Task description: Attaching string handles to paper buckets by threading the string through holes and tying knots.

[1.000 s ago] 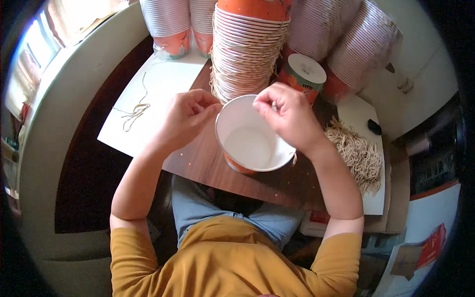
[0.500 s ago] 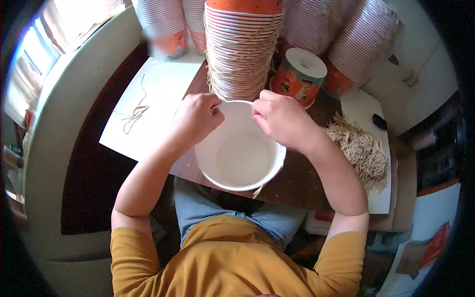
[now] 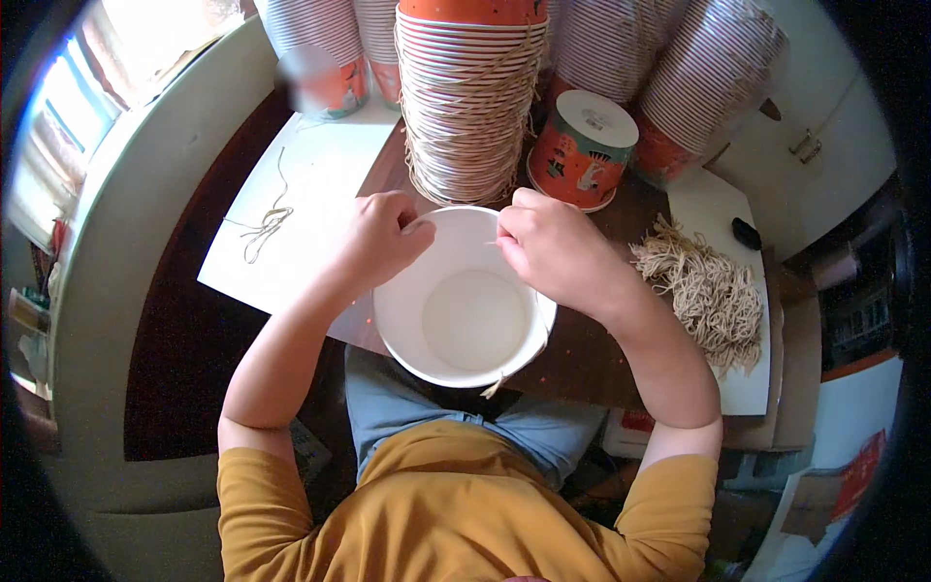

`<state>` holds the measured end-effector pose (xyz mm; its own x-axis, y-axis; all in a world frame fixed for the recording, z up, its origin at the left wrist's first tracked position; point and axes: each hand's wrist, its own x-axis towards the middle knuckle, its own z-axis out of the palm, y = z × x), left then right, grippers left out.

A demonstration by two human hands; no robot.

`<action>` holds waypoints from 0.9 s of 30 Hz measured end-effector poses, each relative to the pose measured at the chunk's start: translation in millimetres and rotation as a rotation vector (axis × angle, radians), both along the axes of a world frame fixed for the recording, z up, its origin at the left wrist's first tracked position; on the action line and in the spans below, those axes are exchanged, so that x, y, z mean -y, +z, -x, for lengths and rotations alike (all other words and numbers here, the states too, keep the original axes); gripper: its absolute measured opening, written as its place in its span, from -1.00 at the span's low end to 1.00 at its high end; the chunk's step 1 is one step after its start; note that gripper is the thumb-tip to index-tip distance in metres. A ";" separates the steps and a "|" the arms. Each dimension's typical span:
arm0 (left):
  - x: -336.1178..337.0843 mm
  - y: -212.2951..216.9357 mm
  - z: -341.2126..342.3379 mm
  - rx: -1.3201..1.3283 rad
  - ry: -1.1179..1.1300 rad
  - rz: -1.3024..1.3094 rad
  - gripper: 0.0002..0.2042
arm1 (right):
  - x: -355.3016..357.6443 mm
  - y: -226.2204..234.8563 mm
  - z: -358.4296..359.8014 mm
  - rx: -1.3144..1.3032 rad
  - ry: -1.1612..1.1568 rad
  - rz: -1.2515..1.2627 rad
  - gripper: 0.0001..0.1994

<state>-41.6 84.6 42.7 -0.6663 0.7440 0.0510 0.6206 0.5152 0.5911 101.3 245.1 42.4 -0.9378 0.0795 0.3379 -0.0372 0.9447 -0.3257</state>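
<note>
A white paper bucket sits with its mouth up at the table's near edge, its white inside showing. At its far left rim, my left hand is closed with the thumb stretched over the rim; what its fingers hold is hidden. Across from it, my right hand pinches a thin cord at the far right rim, a short end poking from the fingertips. A beige cord with a knot and loose ends hangs at the near rim, and a strand runs up the bucket's right side.
Beyond the bucket rises a tall stack of orange buckets with cords. An upside-down orange-green bucket stands beside it. Loose cords lie at right near a black object; a few strands lie on white board. Wrapped stacks line the back.
The bucket has shifted slightly toward me and its near rim sits lower in view. My left thumb has straightened out; my right hand has moved slightly toward me.
</note>
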 end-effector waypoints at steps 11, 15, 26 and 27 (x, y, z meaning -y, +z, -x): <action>31.5 -20.8 -40.1 0.567 -0.155 -0.326 -0.61 | 21.6 15.5 -16.5 -0.001 0.034 0.299 -0.91; 36.8 -26.1 -42.5 0.726 -0.113 -0.375 -0.71 | 22.2 -5.2 -15.8 0.110 -0.003 0.394 -0.86; 28.6 -37.6 -31.5 0.524 -0.100 -0.333 -0.77 | 28.2 -9.7 2.3 0.215 -0.154 0.534 -0.85; 27.8 -37.8 -30.5 0.502 -0.107 -0.312 -0.77 | 28.4 -11.3 3.3 0.206 -0.158 0.512 -0.85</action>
